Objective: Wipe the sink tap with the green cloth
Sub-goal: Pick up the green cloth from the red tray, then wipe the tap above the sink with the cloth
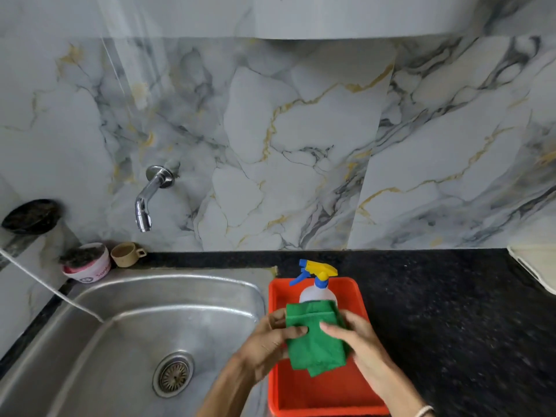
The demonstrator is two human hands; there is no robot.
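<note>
From the head camera, you hold the green cloth point(316, 338) folded between both hands, above the near half of the red tray point(319, 395). Your left hand point(270, 338) grasps its left edge with the thumb pressed on top; your right hand point(358, 335) grasps its right edge the same way. Neither hand is free.

The tap point(149, 197) lies at about ten o'clock from your hands, well apart, across the steel sink point(168, 299). It comes out of the marble wall point(301, 130) and its long axis runs down and slightly left, from the round wall plate to the spout, which hangs over the back of the sink. Your left hand is the nearer one, so I judge the reach goes up and left over the basin.

The spray bottle point(319, 291) stands in the tray at twelve o'clock from the cloth, its lower body hidden behind it. The tap's far side and the spout's underside are out of sight. Your forearms are cut off at the bottom edge.
</note>
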